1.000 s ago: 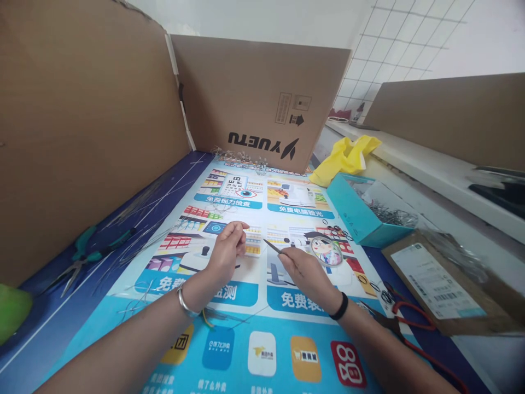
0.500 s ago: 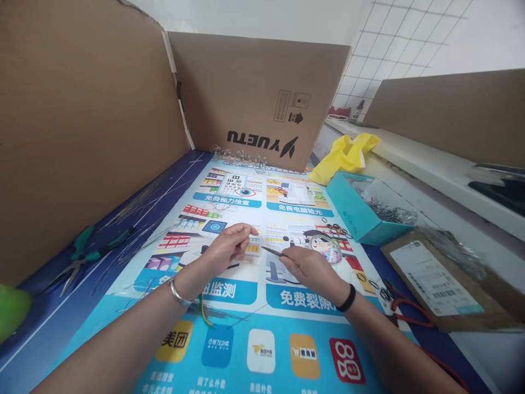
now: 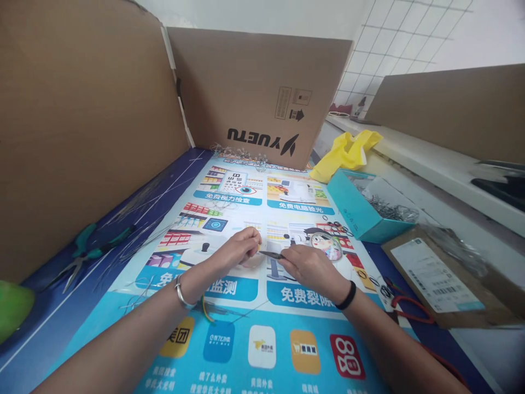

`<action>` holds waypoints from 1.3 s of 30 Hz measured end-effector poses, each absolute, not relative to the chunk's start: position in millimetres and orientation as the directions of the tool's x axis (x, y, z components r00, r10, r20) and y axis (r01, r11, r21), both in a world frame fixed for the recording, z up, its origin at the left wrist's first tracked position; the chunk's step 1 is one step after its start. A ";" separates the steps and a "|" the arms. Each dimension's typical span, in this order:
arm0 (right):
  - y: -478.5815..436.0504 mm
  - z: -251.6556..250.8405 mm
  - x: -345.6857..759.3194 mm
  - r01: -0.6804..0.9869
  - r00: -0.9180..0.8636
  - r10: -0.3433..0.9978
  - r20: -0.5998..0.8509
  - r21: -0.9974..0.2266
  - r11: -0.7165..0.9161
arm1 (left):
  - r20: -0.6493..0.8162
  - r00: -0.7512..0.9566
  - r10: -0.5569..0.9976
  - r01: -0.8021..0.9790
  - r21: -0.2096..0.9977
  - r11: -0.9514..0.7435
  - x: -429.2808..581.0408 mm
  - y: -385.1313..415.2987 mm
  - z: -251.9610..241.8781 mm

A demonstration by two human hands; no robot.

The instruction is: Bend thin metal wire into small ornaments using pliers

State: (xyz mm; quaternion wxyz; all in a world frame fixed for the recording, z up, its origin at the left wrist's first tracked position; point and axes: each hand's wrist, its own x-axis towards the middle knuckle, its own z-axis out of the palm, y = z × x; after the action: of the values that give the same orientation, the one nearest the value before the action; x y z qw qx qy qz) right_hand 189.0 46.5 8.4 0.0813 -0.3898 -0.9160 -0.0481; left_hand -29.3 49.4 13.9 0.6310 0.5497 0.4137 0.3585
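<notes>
My left hand (image 3: pixel 240 250) is pinched closed over the printed poster (image 3: pixel 262 350), fingertips together on something too small to name. My right hand (image 3: pixel 308 265) is closed round a thin dark pointed tool (image 3: pixel 270 254) whose tip reaches the left fingertips. A round clear lens (image 3: pixel 327 245) with a cartoon picture lies on the poster just right of my right hand. A silver bangle is on my left wrist, a black band on my right.
Cardboard walls (image 3: pixel 82 120) stand left and behind (image 3: pixel 262 93). Teal pliers (image 3: pixel 88 251) and loose wires lie at left. A teal box (image 3: pixel 361 210) of metal pieces, a yellow cloth (image 3: pixel 346 153), a labelled parcel (image 3: pixel 441 279) and red-handled pliers (image 3: pixel 404 314) sit at right.
My two hands have drawn together; the tool's tip now meets the left fingertips. Both hands slid slightly forward and right on the poster.
</notes>
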 end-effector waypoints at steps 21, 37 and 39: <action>44.5 4.9 185.9 0.728 -0.681 0.717 0.147 0.038 0.684 | -0.089 0.383 0.919 0.082 0.995 0.062 -27.8 50.8 1.8; 45.9 3.4 184.1 0.729 -0.683 0.712 0.161 0.091 0.679 | -0.182 0.292 0.939 0.149 0.978 0.143 -22.0 47.1 11.4; 45.6 4.2 183.8 0.730 -0.683 0.714 0.154 0.101 0.676 | -0.197 0.285 0.938 0.138 0.977 0.164 -21.5 47.3 10.8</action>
State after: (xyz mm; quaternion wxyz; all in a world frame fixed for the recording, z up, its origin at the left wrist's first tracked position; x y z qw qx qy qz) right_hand 183.8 45.6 4.2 0.0508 -0.3951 -0.9140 -0.0772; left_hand -21.5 47.3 10.8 0.5845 0.5486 0.4901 0.3423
